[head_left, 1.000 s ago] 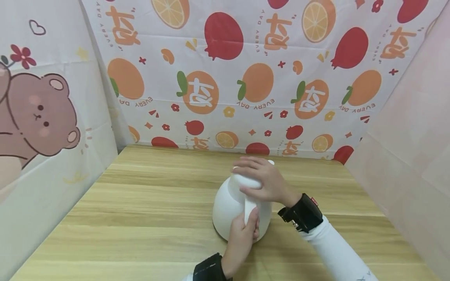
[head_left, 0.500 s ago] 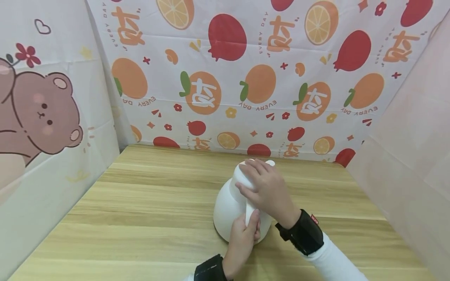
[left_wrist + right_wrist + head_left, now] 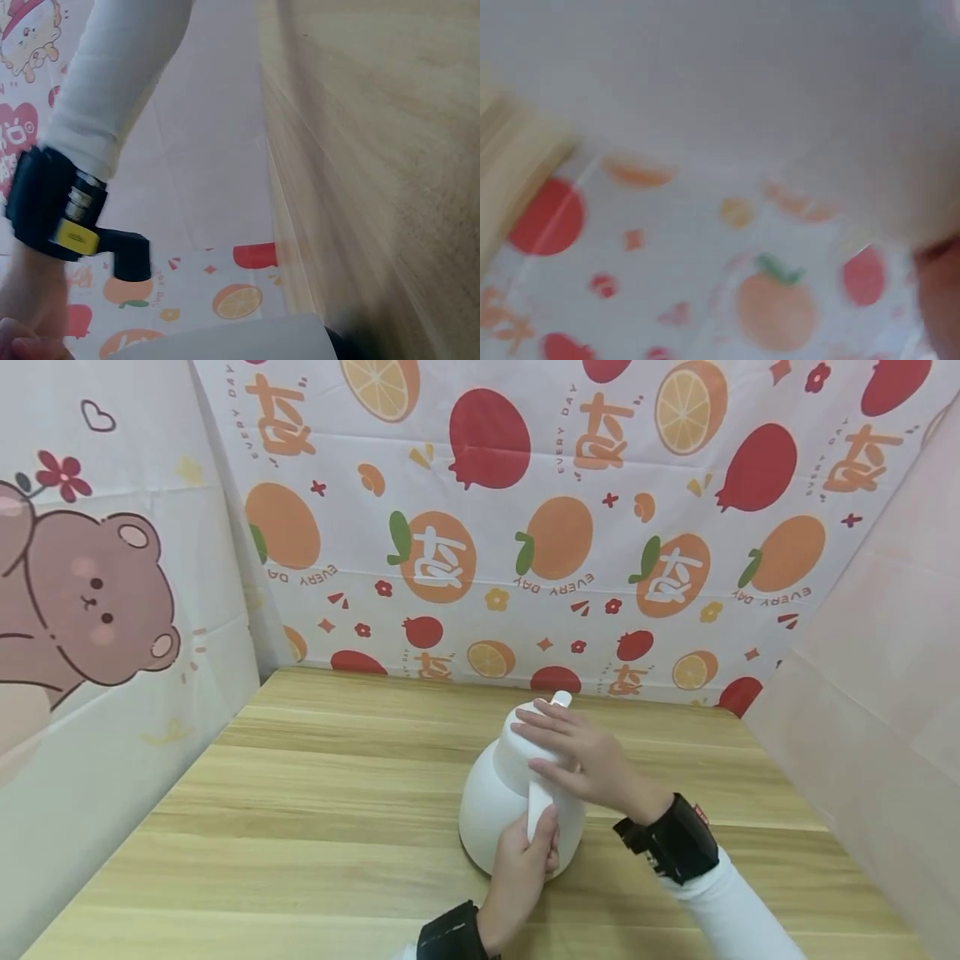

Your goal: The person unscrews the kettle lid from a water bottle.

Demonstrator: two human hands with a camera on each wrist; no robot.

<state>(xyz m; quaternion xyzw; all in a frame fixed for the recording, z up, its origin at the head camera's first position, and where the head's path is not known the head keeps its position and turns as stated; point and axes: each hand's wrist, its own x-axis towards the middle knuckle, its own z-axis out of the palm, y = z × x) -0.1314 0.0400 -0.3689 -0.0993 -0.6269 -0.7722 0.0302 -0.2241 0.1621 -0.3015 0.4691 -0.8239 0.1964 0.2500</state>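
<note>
A rounded white plastic-looking jug stands roughly midway between the side edges of a pale wood-grained table. The left hand grips its slim white handle, presumably for steadiness; the right hand lies, fingers extended, across its white top, likely bracing it.

Wood-grain tabletop before me, light finish, fruit-print cloth hung behind its far edge, lightly creased, white cloth to my left, brown bear print lying sideways, pale pinkish cloth to my right, soft lighting.
</note>
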